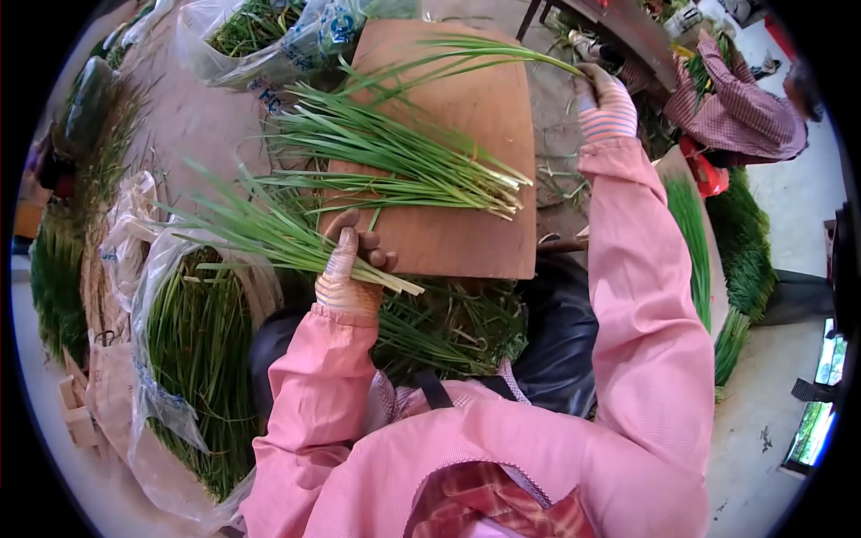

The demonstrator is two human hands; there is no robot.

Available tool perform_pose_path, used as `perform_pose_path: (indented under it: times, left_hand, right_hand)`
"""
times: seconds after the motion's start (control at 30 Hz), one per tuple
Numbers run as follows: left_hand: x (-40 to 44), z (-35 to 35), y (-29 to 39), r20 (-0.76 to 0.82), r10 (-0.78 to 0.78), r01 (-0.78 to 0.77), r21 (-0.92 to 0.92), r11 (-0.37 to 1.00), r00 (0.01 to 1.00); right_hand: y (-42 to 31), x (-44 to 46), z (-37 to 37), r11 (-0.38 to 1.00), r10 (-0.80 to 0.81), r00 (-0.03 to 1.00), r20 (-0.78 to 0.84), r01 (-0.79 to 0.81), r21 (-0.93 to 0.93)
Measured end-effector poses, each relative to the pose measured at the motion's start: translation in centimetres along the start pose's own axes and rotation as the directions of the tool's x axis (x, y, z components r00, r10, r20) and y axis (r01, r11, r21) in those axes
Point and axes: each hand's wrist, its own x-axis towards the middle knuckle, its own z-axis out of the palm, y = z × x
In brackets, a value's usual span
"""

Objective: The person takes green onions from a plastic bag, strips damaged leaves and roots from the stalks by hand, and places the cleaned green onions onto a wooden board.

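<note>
My left hand (pixel 352 263), in a striped glove, is closed around a small bunch of garlic chives (pixel 278 231), the pale cut ends poking out to the right. Held out at the upper right, my right hand (pixel 603 97) pinches a few long chive stalks (pixel 502 49) by their base, and their leaves trail left over the board. Between the hands, a larger pile of chives (pixel 404 157) lies on a brown wooden board (pixel 502 242), white ends toward the right. Loose green leaves (pixel 448 327) fill the space below the board.
A plastic bag of chives (pixel 202 332) stands at my left, another plastic bag (pixel 314 40) beyond the board. Bundled chives (pixel 740 242) lie at the right. A person in a checked shirt (pixel 749 112) sits at upper right, near a red bag (pixel 708 170).
</note>
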Motion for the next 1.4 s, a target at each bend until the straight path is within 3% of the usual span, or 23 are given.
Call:
perform_pose_path:
  times: [0.07,0.1,0.13,0.2,0.27,0.3,0.33,0.4,0.53,0.63,0.67,0.73,0.8,0.83,0.87,0.93,1.07,1.13,1.17,1.2,1.27,1.3,1.4]
  left_hand:
    - [-0.2,-0.3,0.0,-0.011,0.006,-0.006,-0.012,1.000,1.000]
    - [-0.2,-0.3,0.1,-0.016,0.002,-0.002,-0.026,1.000,1.000]
    - [-0.2,-0.4,0.2,-0.009,0.004,-0.004,-0.018,1.000,1.000]
    - [-0.2,-1.0,0.1,-0.026,0.006,-0.006,-0.007,1.000,1.000]
    - [0.0,-2.2,-0.3,0.084,0.028,-0.027,-0.016,0.999,0.996]
    - [-0.3,-2.0,-0.2,0.103,0.019,-0.019,-0.001,1.000,0.994]
    - [-1.0,-1.6,-0.5,-0.011,0.019,-0.018,0.078,0.997,1.000]
    - [-2.5,-0.3,-0.5,-0.035,-0.043,0.046,0.116,0.992,0.998]
    - [-5.6,2.2,-3.5,-0.106,-0.127,0.140,0.118,0.983,0.986]
    - [-6.4,0.7,-6.0,-0.295,-0.215,0.253,0.097,0.963,0.931]
    - [-6.6,0.1,-6.2,-0.253,-0.252,0.280,0.079,0.957,0.934]
    - [-6.8,-1.2,-6.8,-0.345,-0.293,0.346,0.103,0.932,0.892]
    - [-7.0,-1.9,-6.9,-0.361,-0.316,0.394,0.167,0.904,0.878]
    - [-7.2,-2.1,-6.9,-0.314,-0.301,0.372,0.196,0.907,0.900]
    - [-7.7,-1.9,-6.7,-0.321,-0.308,0.385,0.210,0.899,0.895]
    - [-8.0,-1.4,-6.4,-0.302,-0.307,0.365,0.157,0.918,0.903]
    - [-9.0,-0.7,-6.3,-0.204,-0.269,0.322,0.302,0.897,0.941]
    - [-9.5,-0.1,-6.2,-0.189,-0.218,0.276,0.387,0.880,0.958]
    - [-9.5,-0.1,-6.0,-0.247,-0.136,0.231,0.409,0.883,0.959]
    - [-9.5,-0.2,-5.8,-0.304,-0.052,0.185,0.430,0.883,0.951]
    - [-9.0,-0.8,-5.2,-0.405,0.016,0.180,0.441,0.880,0.914]
    - [-8.6,-1.1,-4.9,-0.410,0.029,0.169,0.437,0.883,0.912]
    - [-8.0,-0.5,-3.3,-0.437,0.044,0.166,0.431,0.887,0.898]
  right_hand:
    - [2.4,-0.7,0.7,0.968,0.145,0.989,-0.013,-0.140,0.206]
    - [1.1,-2.0,0.2,0.944,0.260,0.867,0.425,-0.136,-0.301]
    - [0.1,-3.1,-0.2,0.723,0.526,0.550,0.649,0.114,-0.682]
    - [0.8,-2.5,-1.4,0.689,0.525,0.627,0.575,0.084,-0.720]
    - [2.1,-2.5,-2.3,0.885,0.462,0.861,0.215,-0.429,-0.184]
    - [-0.2,-1.5,-3.0,0.836,0.497,0.838,0.227,-0.532,0.135]
    - [-2.7,-1.4,-4.4,0.691,0.598,0.762,0.247,-0.647,0.323]
    - [-8.2,-2.8,-5.7,0.493,0.645,0.736,0.206,-0.606,0.624]
    - [-14.3,-12.4,-5.9,0.478,0.452,0.815,0.364,-0.565,0.672]
    - [-17.1,-21.3,-5.4,0.259,0.423,0.697,0.580,-0.706,0.659]
    - [-17.9,-23.7,-5.4,0.205,0.403,0.667,0.627,-0.733,0.648]
    - [-19.2,-27.3,-5.6,0.017,0.404,0.558,0.725,-0.797,0.604]
    - [-19.7,-29.3,-5.8,0.003,0.310,0.535,0.786,-0.827,0.562]
    - [-19.6,-29.4,-6.5,-0.087,0.216,0.431,0.876,-0.885,0.457]
    - [-19.2,-29.2,-6.7,-0.088,0.076,0.476,0.876,-0.872,0.481]
    - [-18.4,-27.5,-7.6,-0.078,0.030,0.348,0.937,-0.934,0.349]
    - [-18.9,-25.5,-4.4,0.139,0.129,0.263,0.956,-0.960,0.245]
    - [-19.8,-25.9,-1.9,-0.016,0.237,0.303,0.923,-0.949,0.316]
    - [-20.2,-25.8,-1.0,-0.078,0.227,0.389,0.893,-0.907,0.415]
    - [-20.5,-25.7,-0.4,-0.080,0.219,0.391,0.894,-0.906,0.416]
    - [-21.1,-25.7,0.4,-0.401,0.329,0.349,0.878,-0.790,0.464]
    - [-20.5,-25.8,0.5,-0.443,0.210,0.384,0.899,-0.783,0.437]
    - [-20.9,-26.2,1.5,-0.537,0.270,0.483,0.833,-0.643,0.546]
